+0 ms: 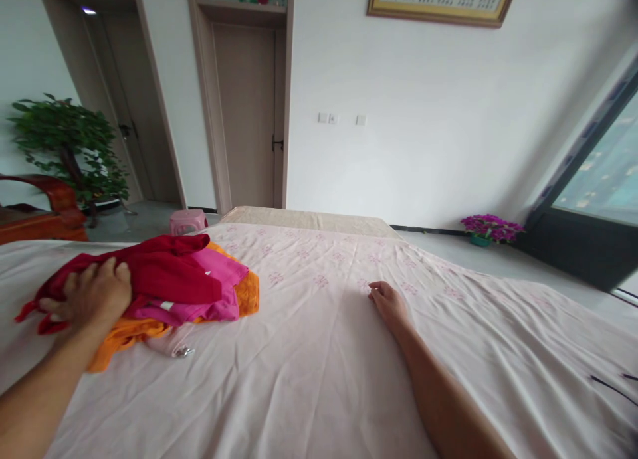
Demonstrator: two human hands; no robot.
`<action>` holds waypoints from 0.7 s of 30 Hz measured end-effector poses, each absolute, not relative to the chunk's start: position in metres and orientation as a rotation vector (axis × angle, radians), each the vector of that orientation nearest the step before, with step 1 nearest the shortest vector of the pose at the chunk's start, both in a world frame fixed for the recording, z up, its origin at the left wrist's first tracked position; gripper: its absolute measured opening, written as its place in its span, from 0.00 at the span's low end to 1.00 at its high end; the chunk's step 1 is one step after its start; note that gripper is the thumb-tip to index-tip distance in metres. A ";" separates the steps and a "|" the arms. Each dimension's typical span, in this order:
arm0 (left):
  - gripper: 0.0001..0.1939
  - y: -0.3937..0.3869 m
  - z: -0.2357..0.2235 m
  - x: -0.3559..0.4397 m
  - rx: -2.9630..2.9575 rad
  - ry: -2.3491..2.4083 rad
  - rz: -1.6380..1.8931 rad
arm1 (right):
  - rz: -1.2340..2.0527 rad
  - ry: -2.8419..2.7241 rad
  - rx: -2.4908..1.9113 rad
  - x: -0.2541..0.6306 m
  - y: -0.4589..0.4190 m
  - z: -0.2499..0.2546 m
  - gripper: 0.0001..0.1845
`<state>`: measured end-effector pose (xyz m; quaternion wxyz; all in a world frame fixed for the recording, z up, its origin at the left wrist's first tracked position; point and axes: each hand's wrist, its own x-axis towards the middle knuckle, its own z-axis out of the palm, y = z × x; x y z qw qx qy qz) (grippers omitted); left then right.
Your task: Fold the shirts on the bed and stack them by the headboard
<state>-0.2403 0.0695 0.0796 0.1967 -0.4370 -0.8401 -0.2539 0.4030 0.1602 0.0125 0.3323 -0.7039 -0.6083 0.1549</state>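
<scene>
At the left of the bed, a red garment point(169, 273) lies on top of a small pile of clothes. Beneath it are a pink garment point(226, 303) with small white labels and an orange cloth point(249, 294). A pale pink piece with a shiny metal part point(184, 352) pokes out at the near side of the pile. My left hand point(100, 289) rests on the red garment, palm down, its fingers spread. Over the bed sheet point(299, 379), right of the middle, my right hand point(389, 304) has its fingers curled together, with nothing visible in them.
A pink stool point(188, 221) stands beyond the bed near a wooden chair point(44, 206) and a leafy plant point(64, 140). Purple flowers point(491, 228) sit on the floor at right. Dark thin cords point(613, 387) lie at the bed's right edge.
</scene>
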 end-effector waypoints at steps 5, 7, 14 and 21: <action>0.27 0.042 0.074 -0.139 -1.529 -1.804 -0.863 | 0.452 -1.746 -1.734 0.410 0.157 0.010 0.23; 0.26 0.039 0.061 -0.110 -1.945 -1.598 -0.790 | 0.442 -1.865 -1.677 0.412 0.148 0.010 0.24; 0.25 0.025 -0.002 -0.075 -2.361 -1.718 -0.475 | 0.083 -2.237 -1.899 0.417 0.099 0.007 0.28; 0.26 0.017 -0.006 -0.078 -2.180 -1.854 -0.448 | 0.003 -2.042 -2.352 0.471 0.062 0.000 0.34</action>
